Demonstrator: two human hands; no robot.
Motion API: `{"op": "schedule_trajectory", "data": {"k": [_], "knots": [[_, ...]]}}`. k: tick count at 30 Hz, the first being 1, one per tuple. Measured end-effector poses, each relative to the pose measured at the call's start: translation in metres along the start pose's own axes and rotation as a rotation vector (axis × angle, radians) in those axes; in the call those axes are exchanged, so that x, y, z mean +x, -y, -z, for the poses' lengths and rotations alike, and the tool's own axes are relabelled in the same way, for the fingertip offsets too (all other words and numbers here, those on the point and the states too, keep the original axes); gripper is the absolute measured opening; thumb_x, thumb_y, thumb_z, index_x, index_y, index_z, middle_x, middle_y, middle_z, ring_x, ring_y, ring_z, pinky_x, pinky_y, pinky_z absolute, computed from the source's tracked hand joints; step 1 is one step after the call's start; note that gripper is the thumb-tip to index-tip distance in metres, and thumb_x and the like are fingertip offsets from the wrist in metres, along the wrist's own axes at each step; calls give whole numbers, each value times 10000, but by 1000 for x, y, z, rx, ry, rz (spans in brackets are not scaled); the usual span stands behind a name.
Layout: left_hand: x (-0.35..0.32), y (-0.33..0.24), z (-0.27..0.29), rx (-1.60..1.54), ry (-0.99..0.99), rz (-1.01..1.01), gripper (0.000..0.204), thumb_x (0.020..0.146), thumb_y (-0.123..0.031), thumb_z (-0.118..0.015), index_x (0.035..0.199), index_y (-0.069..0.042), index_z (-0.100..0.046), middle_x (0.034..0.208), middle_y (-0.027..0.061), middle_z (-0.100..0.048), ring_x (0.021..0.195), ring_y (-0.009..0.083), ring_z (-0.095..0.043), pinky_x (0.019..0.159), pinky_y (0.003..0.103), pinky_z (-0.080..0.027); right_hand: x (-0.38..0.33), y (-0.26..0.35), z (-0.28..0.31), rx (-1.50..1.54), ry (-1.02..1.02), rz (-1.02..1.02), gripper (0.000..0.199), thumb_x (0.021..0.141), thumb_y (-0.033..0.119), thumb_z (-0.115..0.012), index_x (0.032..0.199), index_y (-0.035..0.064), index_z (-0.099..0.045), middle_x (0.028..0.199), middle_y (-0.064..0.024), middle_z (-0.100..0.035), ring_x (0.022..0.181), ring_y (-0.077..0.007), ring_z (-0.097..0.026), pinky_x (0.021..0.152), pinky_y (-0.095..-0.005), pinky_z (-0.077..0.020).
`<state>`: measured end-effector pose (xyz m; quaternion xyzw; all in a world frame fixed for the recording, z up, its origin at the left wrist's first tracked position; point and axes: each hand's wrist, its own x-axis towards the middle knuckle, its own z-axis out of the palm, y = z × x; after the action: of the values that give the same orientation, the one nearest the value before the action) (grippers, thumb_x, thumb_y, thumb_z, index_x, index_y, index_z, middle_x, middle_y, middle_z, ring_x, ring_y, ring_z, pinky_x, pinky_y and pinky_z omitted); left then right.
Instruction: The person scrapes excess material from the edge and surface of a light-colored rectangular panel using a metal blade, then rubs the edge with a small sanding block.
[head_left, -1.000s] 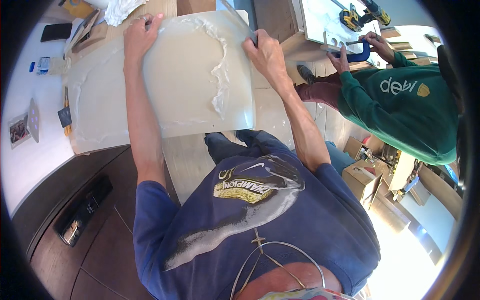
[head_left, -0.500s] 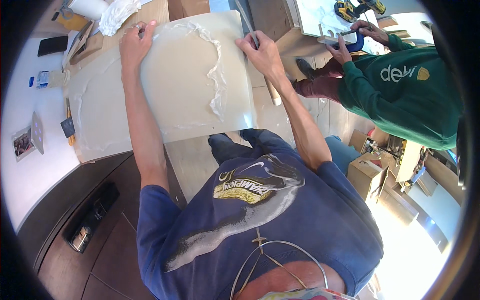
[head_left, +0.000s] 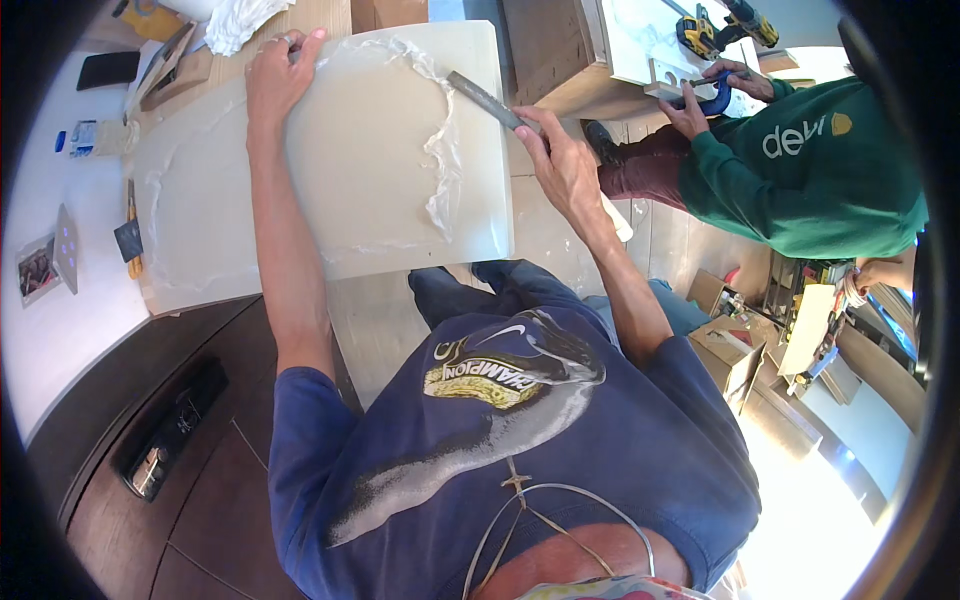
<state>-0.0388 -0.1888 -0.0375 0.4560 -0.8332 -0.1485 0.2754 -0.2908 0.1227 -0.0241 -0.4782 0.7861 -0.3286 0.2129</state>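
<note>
A large pale cream panel (head_left: 380, 180) lies in front of me, with a ragged, whitish translucent trail of film (head_left: 440, 165) curving over its surface. At its far edge my left hand (head_left: 280, 80) is closed, fingers curled over the edge and thumb on top. My right hand (head_left: 565, 165) grips a long grey file (head_left: 485, 100) beyond the panel's right edge. The file's tip reaches over the panel near the film; whether it touches the surface, I cannot tell. Its pale handle end shows behind my wrist.
To the right, a person in a green sweatshirt (head_left: 800, 180) holds a blue clamp (head_left: 718, 95) at a white bench with a cordless drill (head_left: 705, 35). White crumpled cloth (head_left: 240, 22), a black phone (head_left: 108, 69), a plastic bottle (head_left: 90, 138) and a brush (head_left: 130, 240) lie at the left.
The file has swung from beside the panel's right edge to slanting over its top surface. My right hand has moved right and nearer to me; my left hand stays at the far edge.
</note>
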Motion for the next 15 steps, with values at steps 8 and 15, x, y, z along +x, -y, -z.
{"op": "schedule_trajectory", "data": {"k": [8, 15], "knots": [[6, -9, 2, -35, 23, 44, 556, 960, -545, -642, 930, 2, -734, 889, 202, -716, 864, 359, -676, 811, 442, -513, 41, 13, 6, -162, -77, 110, 281, 1031, 357, -596, 1236, 177, -664, 815, -169, -731, 812, -403, -711, 699, -496, -535], [5, -9, 3, 9, 18, 0, 513, 979, -517, -633, 945, -15, -729, 881, 204, -707, 837, 361, -668, 798, 442, -510, 57, 10, 4, -149, -101, 137, 275, 1025, 370, -604, 1199, 174, -688, 855, -174, -740, 827, -402, -711, 702, -498, -536]]}}
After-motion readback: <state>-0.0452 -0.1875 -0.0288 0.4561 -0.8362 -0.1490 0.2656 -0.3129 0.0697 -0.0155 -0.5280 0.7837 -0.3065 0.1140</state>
